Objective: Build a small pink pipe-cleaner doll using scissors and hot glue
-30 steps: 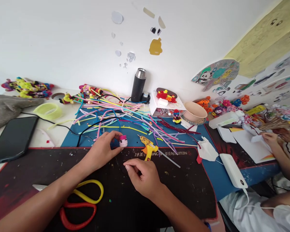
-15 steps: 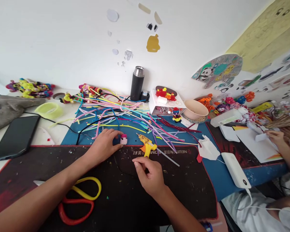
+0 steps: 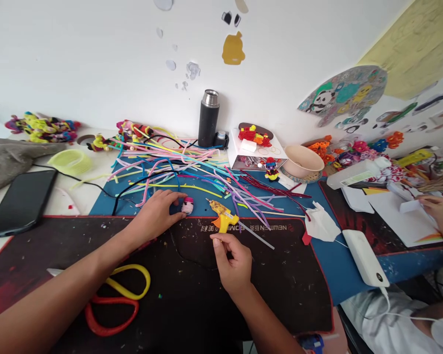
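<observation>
- Left hand point(image 3: 158, 210) is partly open, thumb and forefinger spread with their tips at the edge of a small pink-and-white doll's head point(image 3: 187, 206); whether they grip it firmly I cannot tell. The head sits tilted just beyond the black desk mat point(image 3: 273, 290), so a loose hold could let it tip or roll.
- Right hand point(image 3: 233, 258) has thumb and forefinger tips brought together; anything thin between them is too small to make out, and could be dropped unnoticed against the dark mat.
- The yellow hot-glue gun point(image 3: 226, 218) lies on its side near both hands, nozzle towards the doll's head. If hot, it could burn a fingertip or smear the piece.
- A thin dark cord point(image 3: 197, 266) curves across the mat between the hands; a sleeveless forearm or finger could snag it.
- Scissors point(image 3: 148, 281) lie partly under the left forearm, blade tip exposed; dragging the arm back could scrape it.
</observation>
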Tool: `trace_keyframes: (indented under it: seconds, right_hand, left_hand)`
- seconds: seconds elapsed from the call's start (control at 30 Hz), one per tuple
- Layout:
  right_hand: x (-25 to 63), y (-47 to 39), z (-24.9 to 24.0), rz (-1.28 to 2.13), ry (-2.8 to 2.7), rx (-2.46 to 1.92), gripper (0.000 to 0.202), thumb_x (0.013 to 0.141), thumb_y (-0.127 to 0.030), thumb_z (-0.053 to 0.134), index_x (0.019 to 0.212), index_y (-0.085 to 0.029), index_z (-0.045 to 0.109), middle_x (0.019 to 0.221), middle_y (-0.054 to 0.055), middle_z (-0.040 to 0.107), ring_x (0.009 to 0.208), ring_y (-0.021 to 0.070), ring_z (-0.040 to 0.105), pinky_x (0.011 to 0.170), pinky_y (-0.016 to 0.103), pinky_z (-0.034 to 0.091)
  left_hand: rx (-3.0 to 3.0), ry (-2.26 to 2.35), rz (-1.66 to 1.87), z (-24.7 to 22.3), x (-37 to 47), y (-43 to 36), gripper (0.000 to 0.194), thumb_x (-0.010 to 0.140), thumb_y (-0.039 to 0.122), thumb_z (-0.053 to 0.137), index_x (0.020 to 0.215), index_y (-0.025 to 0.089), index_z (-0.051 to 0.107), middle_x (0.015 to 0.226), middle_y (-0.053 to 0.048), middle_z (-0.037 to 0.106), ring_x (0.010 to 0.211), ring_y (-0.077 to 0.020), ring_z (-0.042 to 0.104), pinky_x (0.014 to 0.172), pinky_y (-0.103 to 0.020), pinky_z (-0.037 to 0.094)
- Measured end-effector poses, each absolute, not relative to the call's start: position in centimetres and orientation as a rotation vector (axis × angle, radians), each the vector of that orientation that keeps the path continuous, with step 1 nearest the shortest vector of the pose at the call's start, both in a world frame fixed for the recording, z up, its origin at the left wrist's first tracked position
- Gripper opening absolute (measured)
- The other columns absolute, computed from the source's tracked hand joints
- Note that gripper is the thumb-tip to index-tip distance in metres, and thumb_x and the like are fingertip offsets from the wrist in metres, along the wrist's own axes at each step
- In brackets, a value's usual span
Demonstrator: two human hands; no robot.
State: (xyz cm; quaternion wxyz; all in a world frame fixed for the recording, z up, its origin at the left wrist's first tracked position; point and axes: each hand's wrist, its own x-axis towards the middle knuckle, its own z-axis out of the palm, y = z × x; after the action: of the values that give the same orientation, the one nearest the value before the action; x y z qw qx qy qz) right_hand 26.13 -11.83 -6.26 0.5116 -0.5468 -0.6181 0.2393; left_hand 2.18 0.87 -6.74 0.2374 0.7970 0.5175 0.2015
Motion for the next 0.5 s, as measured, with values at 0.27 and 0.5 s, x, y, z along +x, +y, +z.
trace_keyframes:
  seconds: [0.27, 0.5]
  right_hand:
    - [26.3, -11.7, -6.3, 0.628, -1.462, -1.329, 0.021, 0.106, -0.026, 0.064, 0.101, -0.02, 0.083, 0.061, -0.002, 0.067, 0.048, 0.0118, 0.054, 0.05, 0.024, 0.046]
    - [26.3, -11.5, -6.1, 0.675, -1.434, -1.333, 0.02, 0.105, -0.027, 0.065, 0.101, -0.02, 0.083, 0.06, -0.003, 0.066, 0.047, 0.0115, 0.052, 0.05, 0.023, 0.046]
  left_hand:
    - [2.131, 1.447, 0.601, -6.3, 1.6, 0.7, 0.062, 0.094, 0.065, 0.07, 0.141, 0.025, 0.072, 0.124, -0.012, 0.078, 0.121, -0.0373, 0.068, 0.112, -0.052, 0.051]
    - [2.279, 1.412, 0.629, -2.1, 3.8, -0.2, 0.025, 0.101, 0.046, 0.066, 0.107, 0.027, 0.081, 0.109, -0.008, 0.078, 0.111, -0.0338, 0.068, 0.105, -0.048, 0.053]
